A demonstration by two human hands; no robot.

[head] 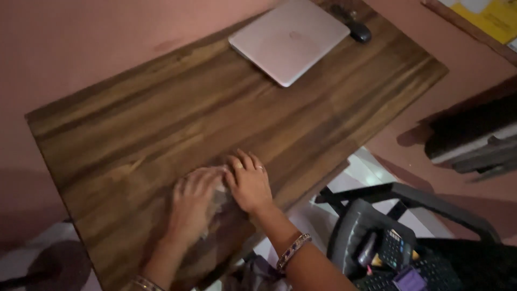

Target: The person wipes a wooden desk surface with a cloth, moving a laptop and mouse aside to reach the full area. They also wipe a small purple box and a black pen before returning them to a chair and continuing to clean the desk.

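Fingers (245, 160) flat on cloth (219, 189), near table (161, 113) front edge

Small pale crumpled cloth (219, 189) flat on the wooden desk's near edge

The far end of the wooden table (161, 108) is being blocked by a closed laptop (290, 39) and mouse (359, 31), while the middle is being left open.

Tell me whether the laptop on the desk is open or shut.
Shut: the laptop lies flat, lid down, no screen or keys showing.
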